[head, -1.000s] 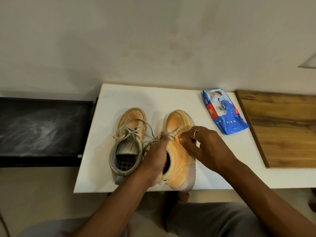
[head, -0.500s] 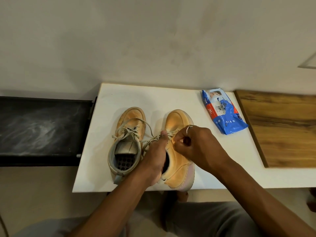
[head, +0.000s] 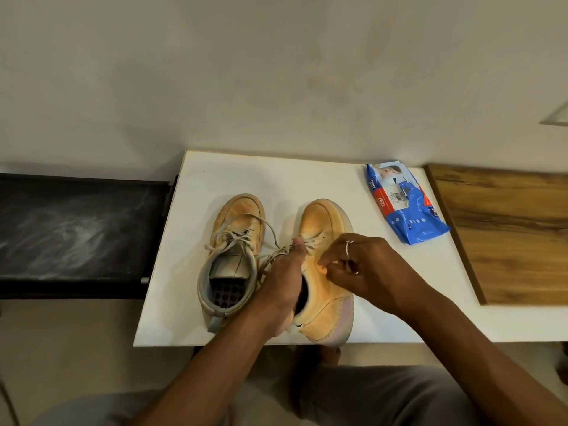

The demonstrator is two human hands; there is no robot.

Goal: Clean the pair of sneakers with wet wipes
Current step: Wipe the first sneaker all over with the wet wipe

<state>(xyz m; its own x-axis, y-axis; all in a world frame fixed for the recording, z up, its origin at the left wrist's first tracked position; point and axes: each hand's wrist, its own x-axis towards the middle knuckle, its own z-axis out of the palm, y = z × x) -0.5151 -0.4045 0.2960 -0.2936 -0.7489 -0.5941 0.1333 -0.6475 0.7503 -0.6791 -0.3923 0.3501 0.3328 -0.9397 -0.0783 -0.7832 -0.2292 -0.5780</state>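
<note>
- Left hand (head: 282, 287) grips the right sneaker (head: 325, 299) at its collar, thumb on the laces.
- Right hand (head: 365, 269) is curled on its suede side; I cannot tell what it pinches.
- Tan right sneaker rests on the white table (head: 190, 302), long axis and toe pointing away.
- Glossy blue wipes pack (head: 408, 216) lies beyond it to the right.

Matt tan suede-like sneakers (head: 325, 265), glossy blue plastic wipes pack (head: 405, 207), smooth white table (head: 307, 176), grained wood board (head: 510, 229).
</note>
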